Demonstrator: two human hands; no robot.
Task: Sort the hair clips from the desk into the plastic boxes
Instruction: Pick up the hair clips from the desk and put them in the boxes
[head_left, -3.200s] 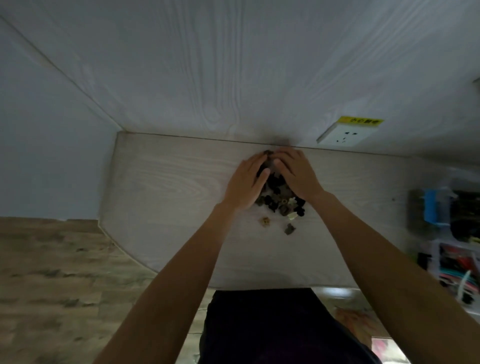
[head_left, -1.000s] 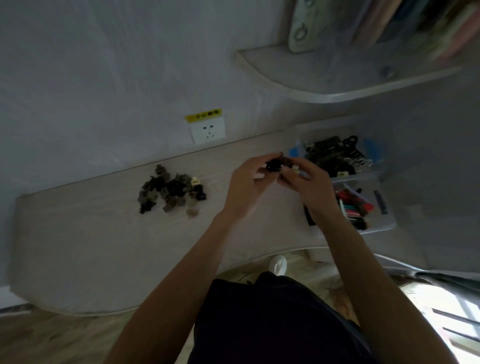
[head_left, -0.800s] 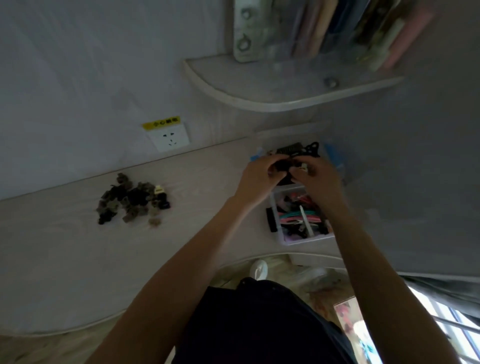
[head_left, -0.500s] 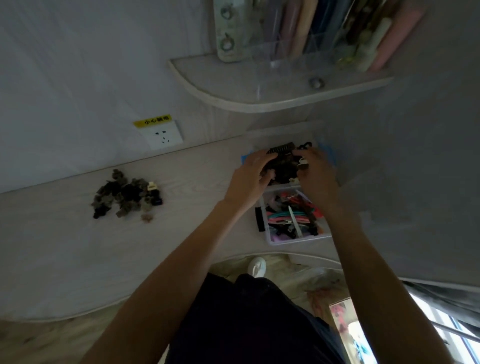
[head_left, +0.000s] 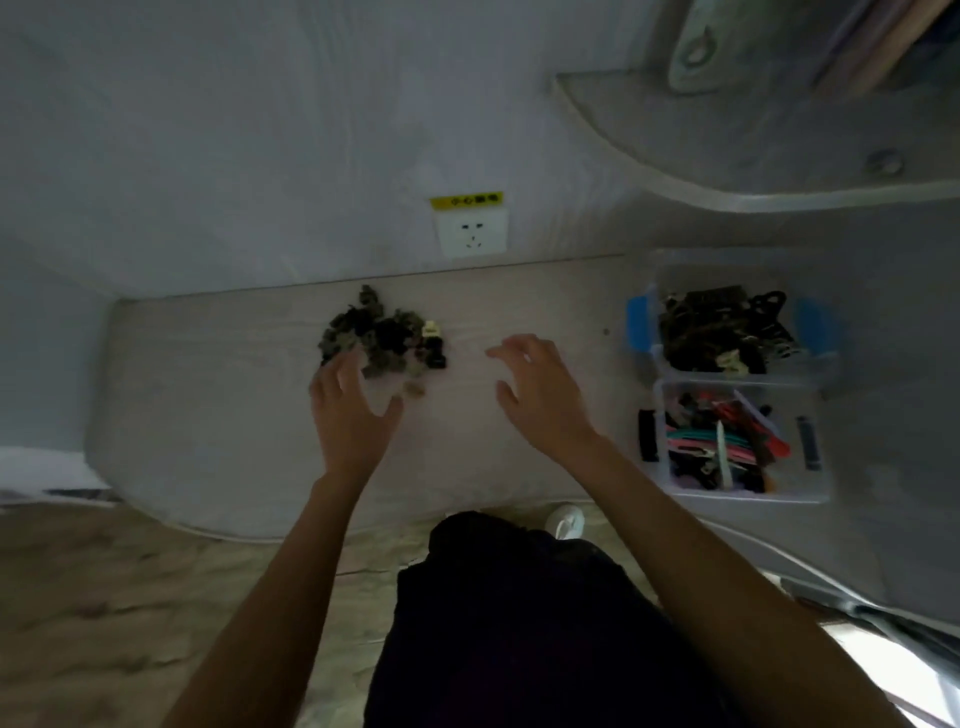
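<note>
Head view: nearest us, our left hand (head_left: 350, 415) hovers with fingers (head_left: 347, 370) spread and empty, their tips at the near edge of the hair clip pile (head_left: 382, 340). Our right hand (head_left: 543, 397), also spread and empty, sits farther right of it. The pile is a matte clump, running left to right across the pale woodgrain desk (head_left: 218, 395). Well right stand two clear plastic boxes (head_left: 727, 384).
</note>
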